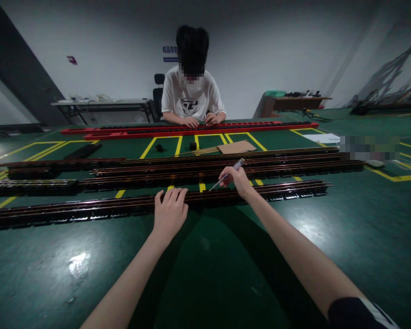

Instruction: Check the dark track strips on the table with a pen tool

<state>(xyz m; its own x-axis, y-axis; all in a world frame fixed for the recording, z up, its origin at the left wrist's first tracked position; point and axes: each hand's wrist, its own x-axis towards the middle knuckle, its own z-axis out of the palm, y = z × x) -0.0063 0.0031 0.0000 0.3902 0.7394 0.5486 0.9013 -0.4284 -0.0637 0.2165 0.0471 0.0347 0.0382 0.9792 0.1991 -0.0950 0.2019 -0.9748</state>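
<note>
A long dark strip with thin coppery rods along it [99,206] runs across the table in front of me. My left hand [170,214] grips this strip near its middle, fingers over the top and thumb on the near side. In my right hand [235,179] is a screwdriver [222,180] with a clear handle, its fingers closed round it. The screwdriver slants down to the left, its tip at the strip just right of my left hand. Whether the tip touches the strip I cannot tell.
More dark strips [281,165] lie parallel just beyond. Farther back are a piece of cardboard [238,147], two small black lumps and long red trays [130,135]. Across the green table [373,228] a person in a white T-shirt [192,98] works with both hands at the trays.
</note>
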